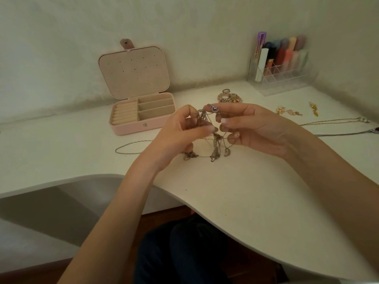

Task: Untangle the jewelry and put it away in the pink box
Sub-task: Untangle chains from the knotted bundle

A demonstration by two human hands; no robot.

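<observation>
Both hands are raised just above the tabletop (235, 191), facing each other with a tangle (213, 138) of thin chains between them. The left hand (176, 136) has its fingers curled and pinches strands of the tangle between thumb and fingertips. The right hand (252, 128) also curls its fingers inward and pinches the tangle near its top, where a small purple stone (214, 108) shows. The lower ends of the tangle, with several small charms, hang down and touch the tabletop below the hands.

A loose chain (131, 145) runs left from under the left hand across the tabletop. The pink box (141, 111) stands open to the left and behind the hands, its lid upright against the wall, its ring rolls and three long compartments showing nothing inside. Just behind the hands lies a beaded bracelet (229, 98) with a ring (225, 90) beside it. To the right lie earrings (289, 112), a gold piece (313, 108) and two long necklaces (336, 127). A clear organizer (281, 66) of cosmetics stands in the far right corner.
</observation>
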